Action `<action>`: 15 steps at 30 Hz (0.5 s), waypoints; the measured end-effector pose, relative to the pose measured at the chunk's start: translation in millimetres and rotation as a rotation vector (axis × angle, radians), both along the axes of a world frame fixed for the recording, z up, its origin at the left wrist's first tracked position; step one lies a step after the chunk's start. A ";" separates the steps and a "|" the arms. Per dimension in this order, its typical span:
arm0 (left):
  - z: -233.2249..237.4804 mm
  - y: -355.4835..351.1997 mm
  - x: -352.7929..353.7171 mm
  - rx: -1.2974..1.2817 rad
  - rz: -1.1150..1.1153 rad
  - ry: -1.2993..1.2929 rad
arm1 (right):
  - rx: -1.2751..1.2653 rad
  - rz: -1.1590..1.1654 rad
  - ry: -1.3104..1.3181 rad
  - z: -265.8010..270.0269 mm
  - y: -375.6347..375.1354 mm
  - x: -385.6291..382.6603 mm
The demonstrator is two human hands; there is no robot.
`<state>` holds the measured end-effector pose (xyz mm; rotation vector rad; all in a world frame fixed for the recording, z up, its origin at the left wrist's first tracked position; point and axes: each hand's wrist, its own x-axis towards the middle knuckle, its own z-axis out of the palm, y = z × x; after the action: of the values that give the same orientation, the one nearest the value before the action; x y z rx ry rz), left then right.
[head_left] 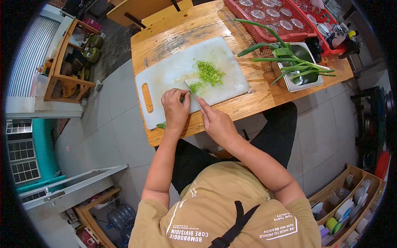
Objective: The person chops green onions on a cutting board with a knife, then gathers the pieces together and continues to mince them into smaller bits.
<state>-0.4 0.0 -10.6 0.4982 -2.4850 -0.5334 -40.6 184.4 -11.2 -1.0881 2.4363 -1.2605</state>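
A white cutting board (161,78) lies at a slant on the wooden table. My right hand (217,124) is closed round a knife (190,89), whose blade points up and to the left over the board. Just left of the blade, my left hand (175,108) has its fingers curled over a bunch of green onion. Most of that bunch is covered by the hand; a green end (161,125) shows near the board's lower edge. Chopped green onion (210,73) lies in a loose pile beyond the blade, with smaller bits beside the knife.
Whole green onions (285,53) lie across a metal container (308,85) at the table's right. Behind them stands a red crate (244,20) of upturned glasses. The wooden table (173,45) has its near edge by my lap. A wooden shelf (51,82) stands at left.
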 end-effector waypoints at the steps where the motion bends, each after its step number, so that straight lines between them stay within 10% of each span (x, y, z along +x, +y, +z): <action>1: -0.2 0.1 0.5 0.006 0.008 -0.006 | 0.012 0.009 -0.019 4.2 5.8 0.0; 15: 0.8 2.6 -0.8 0.009 -0.035 0.004 | 0.087 0.001 -0.075 11.1 4.2 4.1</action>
<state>-1.2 2.6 -9.8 0.4578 -2.4931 -0.5586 -36.5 188.6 -0.1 -1.0010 2.4096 -1.1621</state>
